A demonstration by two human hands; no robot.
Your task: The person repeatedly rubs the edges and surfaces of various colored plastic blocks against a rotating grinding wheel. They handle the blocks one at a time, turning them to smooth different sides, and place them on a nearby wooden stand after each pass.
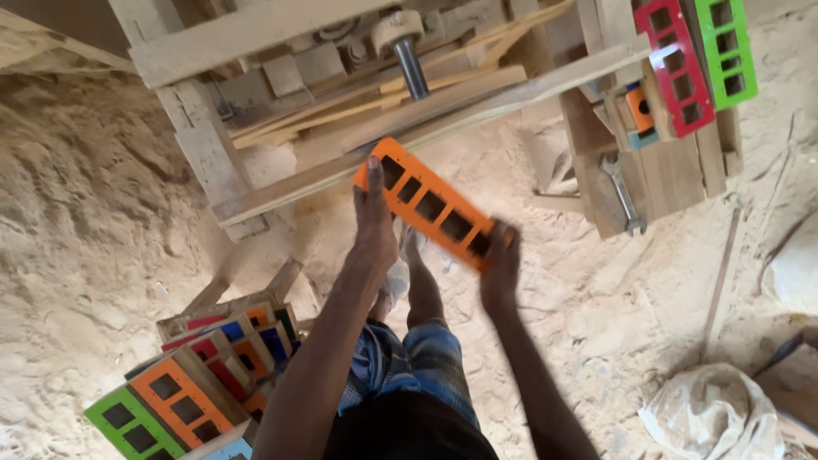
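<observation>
- Orange panel (pixel 432 204), flat, with a row of rectangular cut-outs, is held in the air in front of the wooden frame (pixel 256 162), just below its lower plank.
- Left hand (pixel 375 223) is closed on the panel's upper-left end: thumb on top, fingers wrapped behind.
- Right hand (pixel 500 266) is closed round the panel's lower-right end; fingertips are hidden behind the panel.
- Metal shaft (pixel 411 66) sticks out of the frame just above the panel; no contact is seen.
- Red panel (pixel 675 64) and green panel (pixel 724 51) are leaned upright to the right of the frame; judged as pieces already dealt with.
- Stack of panels (pixel 200 379) (orange, green, blue, red) is lying on the sand below-left of the frame, beside the person's legs; judged as the remaining or sorted batch, which of the two cannot be told.
- Spanner (pixel 624 194) is lying on boards to the right of the frame, untouched.
- White sack (pixel 711 413) is lying well to the lower right of the frame.
- Progress: one panel in hand, two stood up, many stacked.
</observation>
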